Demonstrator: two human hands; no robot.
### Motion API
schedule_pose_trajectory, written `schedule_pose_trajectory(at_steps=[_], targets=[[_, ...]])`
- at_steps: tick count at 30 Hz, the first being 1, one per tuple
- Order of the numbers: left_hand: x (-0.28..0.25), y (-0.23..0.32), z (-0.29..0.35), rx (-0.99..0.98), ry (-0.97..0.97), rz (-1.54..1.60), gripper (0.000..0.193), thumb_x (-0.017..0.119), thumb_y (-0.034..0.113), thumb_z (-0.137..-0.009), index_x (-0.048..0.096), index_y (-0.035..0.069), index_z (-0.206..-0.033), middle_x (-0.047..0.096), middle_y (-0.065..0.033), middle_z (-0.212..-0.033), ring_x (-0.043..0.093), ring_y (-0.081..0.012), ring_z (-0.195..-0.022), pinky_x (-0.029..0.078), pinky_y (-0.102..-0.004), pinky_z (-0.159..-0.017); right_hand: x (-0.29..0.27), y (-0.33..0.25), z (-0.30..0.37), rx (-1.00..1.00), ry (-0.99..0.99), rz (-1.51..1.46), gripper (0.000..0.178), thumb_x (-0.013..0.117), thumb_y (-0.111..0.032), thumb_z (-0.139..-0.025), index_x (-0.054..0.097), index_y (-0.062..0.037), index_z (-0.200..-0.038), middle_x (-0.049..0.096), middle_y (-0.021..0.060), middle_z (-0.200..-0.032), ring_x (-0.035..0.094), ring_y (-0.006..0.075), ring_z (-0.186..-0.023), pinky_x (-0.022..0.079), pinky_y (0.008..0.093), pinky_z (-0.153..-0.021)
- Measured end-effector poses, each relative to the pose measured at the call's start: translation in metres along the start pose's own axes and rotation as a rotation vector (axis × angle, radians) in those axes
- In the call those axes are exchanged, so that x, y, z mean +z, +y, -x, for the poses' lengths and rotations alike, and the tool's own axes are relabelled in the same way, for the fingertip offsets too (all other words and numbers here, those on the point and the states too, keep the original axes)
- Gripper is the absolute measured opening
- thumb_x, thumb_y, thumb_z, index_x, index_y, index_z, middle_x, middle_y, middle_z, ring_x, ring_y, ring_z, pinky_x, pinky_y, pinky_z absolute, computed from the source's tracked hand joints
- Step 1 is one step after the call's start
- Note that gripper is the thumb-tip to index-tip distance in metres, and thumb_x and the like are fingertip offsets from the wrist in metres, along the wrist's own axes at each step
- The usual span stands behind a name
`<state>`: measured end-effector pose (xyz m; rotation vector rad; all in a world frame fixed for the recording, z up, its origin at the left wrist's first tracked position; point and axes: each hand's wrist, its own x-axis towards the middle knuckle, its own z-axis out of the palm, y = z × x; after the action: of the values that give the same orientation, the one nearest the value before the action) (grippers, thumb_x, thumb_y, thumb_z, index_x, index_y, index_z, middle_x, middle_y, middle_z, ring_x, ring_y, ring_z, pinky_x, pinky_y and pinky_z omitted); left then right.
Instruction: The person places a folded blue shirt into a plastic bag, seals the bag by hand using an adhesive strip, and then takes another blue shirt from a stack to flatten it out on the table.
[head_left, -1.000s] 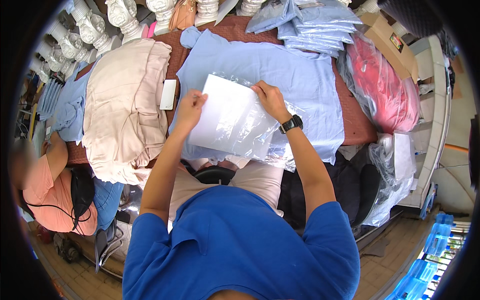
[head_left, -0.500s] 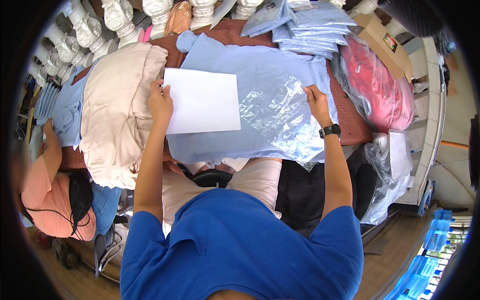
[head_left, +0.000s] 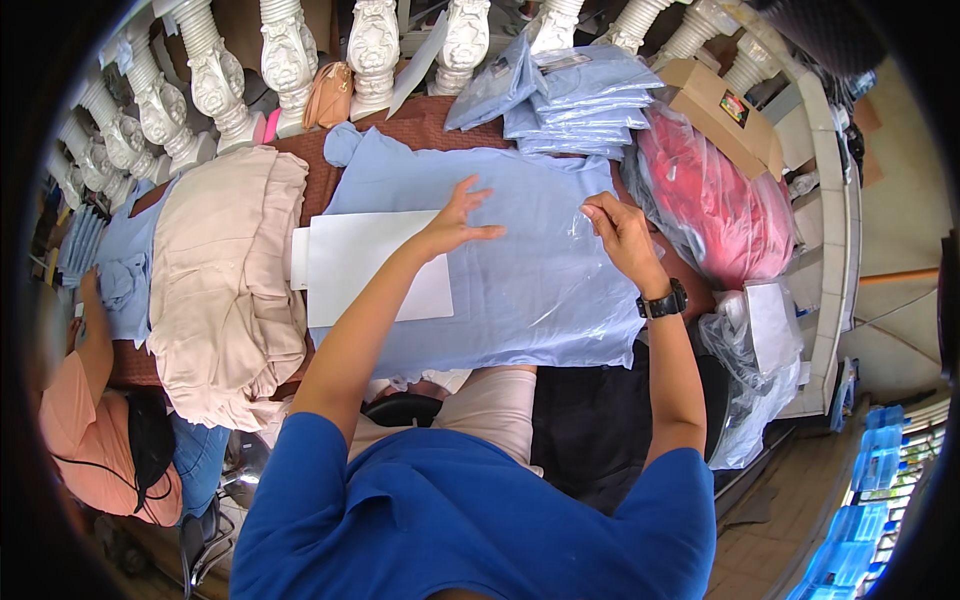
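Observation:
A light blue garment [head_left: 400, 180] lies spread over the brown-covered table before me. On its left part rests a white sheet [head_left: 350, 260], with a smaller white piece [head_left: 299, 258] showing past its left edge. My left hand [head_left: 460, 222] is open, fingers spread, over the garment by the sheet's right side; the forearm crosses the sheet. My right hand [head_left: 620, 232] is closed in a pinch above the garment's right part. From its fingertips a clear plastic bag [head_left: 577, 226] seems to hang, showing only as faint glints and streaks.
Beige cloth [head_left: 225, 270] is piled left, near a co-worker in an orange top [head_left: 75, 410]. Bagged blue garments [head_left: 580, 100] are stacked at the back. A cardboard box [head_left: 715, 115], bagged red cloth [head_left: 710, 200] and clear plastic [head_left: 735, 350] lie right. White balusters [head_left: 375, 50] line the back.
My left hand has let go of the white sheet and moved right, opening. The crinkled plastic has come up off the garment at my right hand. The view has shifted.

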<state>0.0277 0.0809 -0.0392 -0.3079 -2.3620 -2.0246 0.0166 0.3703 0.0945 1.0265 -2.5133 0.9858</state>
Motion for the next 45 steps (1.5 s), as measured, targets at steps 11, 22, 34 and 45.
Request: schedule_pose_trajectory(at_steps=[11,22,34,45], targets=[[0.054,0.085,-0.028,0.296,0.046,0.095,0.029,0.067,0.001,-0.092,0.054,0.004,-0.117,0.070,-0.0091,-0.100,0.069,-0.0164,-0.093,0.053,-0.0321,-0.082,-0.068,0.052,-0.003,0.091,0.419,0.623,0.009,0.062,-0.010,-0.093,0.065,-0.0026,-0.096,0.063,0.0200,-0.085,0.065,0.0425,-0.080,0.050,0.0494,-0.066],[0.023,0.143,-0.216,0.446,0.266,0.024,0.037,0.058,-0.004,-0.094,0.059,0.001,-0.130,0.069,-0.0137,-0.103,0.073,-0.0183,-0.080,0.056,-0.0294,-0.075,-0.113,0.093,-0.304,-0.050,0.447,1.027,0.014,0.054,-0.012,-0.089,0.060,-0.0045,-0.100,0.068,0.0212,-0.096,0.067,0.0443,-0.090,0.054,0.0555,-0.077],[-0.039,0.073,-0.341,0.032,0.251,0.175,0.047,0.058,-0.003,-0.096,0.046,-0.009,-0.141,0.054,-0.0199,-0.140,0.071,-0.0258,-0.102,0.060,-0.0295,-0.086,0.018,0.210,-0.353,-0.230,0.488,0.659,0.033,0.060,-0.026,-0.094,0.063,-0.0145,-0.125,0.055,0.0193,-0.136,0.056,0.0402,-0.123,0.042,0.0611,-0.102],[-0.065,0.051,-0.364,-0.003,0.236,0.361,0.040,0.060,-0.002,-0.095,0.054,-0.003,-0.135,0.062,-0.0142,-0.119,0.068,-0.0205,-0.096,0.061,-0.0279,-0.079,-0.002,0.243,-0.317,0.506,0.029,1.051,0.058,0.044,-0.059,-0.099,0.054,-0.0249,-0.144,0.045,0.0075,-0.155,0.028,0.0407,-0.147,0.008,0.0765,-0.113]])
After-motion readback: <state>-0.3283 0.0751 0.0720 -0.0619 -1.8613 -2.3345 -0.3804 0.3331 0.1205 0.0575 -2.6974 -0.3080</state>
